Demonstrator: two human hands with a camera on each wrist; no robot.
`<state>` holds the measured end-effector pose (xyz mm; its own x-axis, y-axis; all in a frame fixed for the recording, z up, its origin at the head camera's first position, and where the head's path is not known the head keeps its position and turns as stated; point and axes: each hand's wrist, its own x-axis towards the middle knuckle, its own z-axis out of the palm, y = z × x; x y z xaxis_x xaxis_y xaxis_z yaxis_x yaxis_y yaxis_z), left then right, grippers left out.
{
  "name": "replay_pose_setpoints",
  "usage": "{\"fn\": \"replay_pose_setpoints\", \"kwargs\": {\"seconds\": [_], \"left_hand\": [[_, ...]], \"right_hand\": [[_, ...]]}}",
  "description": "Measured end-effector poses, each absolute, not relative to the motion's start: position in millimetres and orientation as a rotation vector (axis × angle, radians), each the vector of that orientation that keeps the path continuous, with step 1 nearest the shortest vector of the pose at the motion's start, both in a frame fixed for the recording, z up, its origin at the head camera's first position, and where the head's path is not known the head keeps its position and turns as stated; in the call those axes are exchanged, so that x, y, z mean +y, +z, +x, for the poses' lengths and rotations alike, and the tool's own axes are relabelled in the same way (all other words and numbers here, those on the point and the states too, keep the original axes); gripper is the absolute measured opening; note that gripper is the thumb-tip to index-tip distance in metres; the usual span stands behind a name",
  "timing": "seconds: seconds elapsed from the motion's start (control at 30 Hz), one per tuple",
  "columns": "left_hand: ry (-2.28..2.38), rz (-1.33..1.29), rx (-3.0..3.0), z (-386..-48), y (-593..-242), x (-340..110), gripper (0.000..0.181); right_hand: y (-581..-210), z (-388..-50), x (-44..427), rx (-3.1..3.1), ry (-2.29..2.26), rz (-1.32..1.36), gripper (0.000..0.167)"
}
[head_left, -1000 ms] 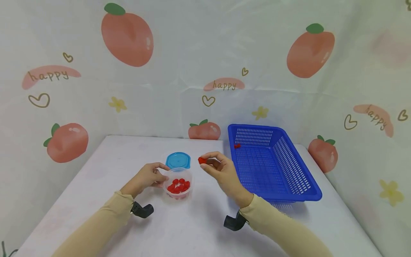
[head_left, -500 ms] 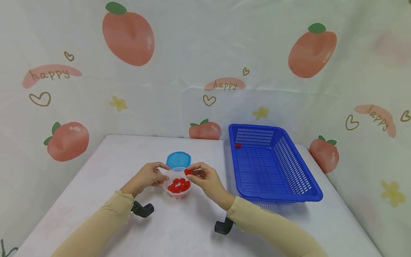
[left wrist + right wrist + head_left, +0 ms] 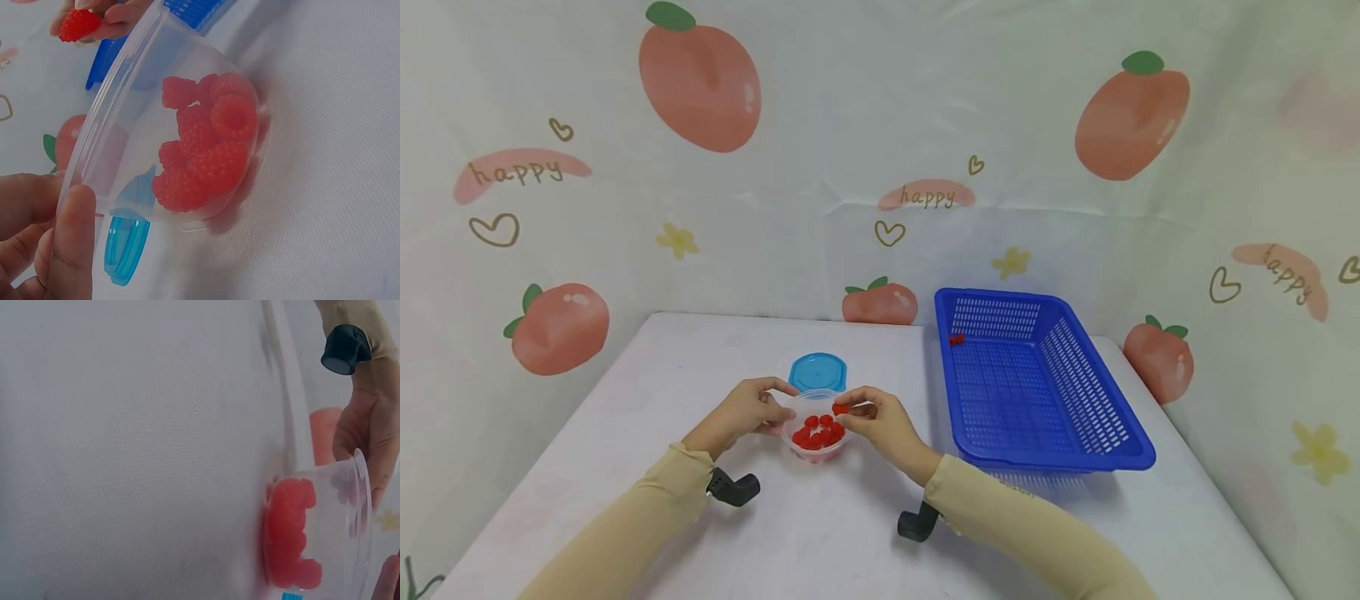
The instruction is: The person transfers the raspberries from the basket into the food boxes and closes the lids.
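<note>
A clear plastic tub (image 3: 134,119) stands on the table with several red raspberries (image 3: 215,134) in its bottom. My left hand (image 3: 743,417) grips the tub's rim at its left side, thumb on the near face in the left wrist view. Above the tub's right edge, my right hand (image 3: 883,425) pinches a single raspberry (image 3: 79,25) between thumb and fingers. In the right wrist view only a fingertip (image 3: 389,575) of that hand shows at the lower right corner.
Behind the tub lies a blue lid (image 3: 817,372). A blue plastic basket (image 3: 1045,460) stands at the right, with a small red thing (image 3: 957,339) in its far left corner. A patterned cloth (image 3: 790,125) hangs behind the table.
My right hand has moved left and down from beside the basket to the tub's right rim, carrying the raspberry. My left hand has stayed on the tub.
</note>
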<state>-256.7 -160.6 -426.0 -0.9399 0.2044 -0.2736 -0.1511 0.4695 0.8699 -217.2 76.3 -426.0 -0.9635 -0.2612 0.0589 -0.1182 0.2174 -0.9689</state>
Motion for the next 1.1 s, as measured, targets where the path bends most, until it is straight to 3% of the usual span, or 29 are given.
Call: {"fn": "replay_pose_setpoints", "kwargs": {"seconds": [1.1], "left_hand": [[1.447, 0.016, 2.390, -256.9, -425.0, -160.3, 0.043]], "right_hand": [[-432.0, -223.8, 76.5, 2.357, -1.829, -0.331, 0.029]]}}
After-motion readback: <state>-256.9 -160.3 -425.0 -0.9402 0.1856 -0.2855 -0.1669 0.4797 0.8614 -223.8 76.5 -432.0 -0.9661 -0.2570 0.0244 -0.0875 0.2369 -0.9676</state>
